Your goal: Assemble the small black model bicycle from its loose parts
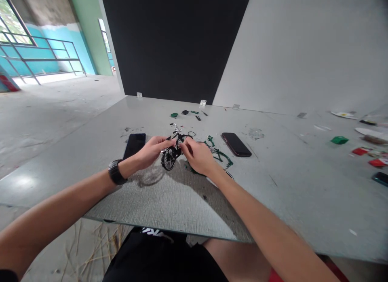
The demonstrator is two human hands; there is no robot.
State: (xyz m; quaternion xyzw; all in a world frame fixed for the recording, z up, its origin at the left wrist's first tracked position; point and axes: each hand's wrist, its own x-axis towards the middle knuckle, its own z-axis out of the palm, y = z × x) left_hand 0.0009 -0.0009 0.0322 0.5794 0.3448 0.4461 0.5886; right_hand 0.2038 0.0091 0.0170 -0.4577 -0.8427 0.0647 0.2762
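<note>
Pinched toy bike (173,153) over counter (291,201) in left grip (155,147), probably for steadiness. Held right grip (199,154) opposite; couldn't tell if pinching. Set green parts (210,141) near that side, likely for reach.

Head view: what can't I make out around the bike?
All in the head view:
Middle of the bike: partly covered by the left hand and right hand.
Right hand's grip: hidden by the back of that hand.
Green parts: partly covered by the right hand.
Left phone: partly covered by the left hand.
Dark item: cut off by the right edge.
</note>
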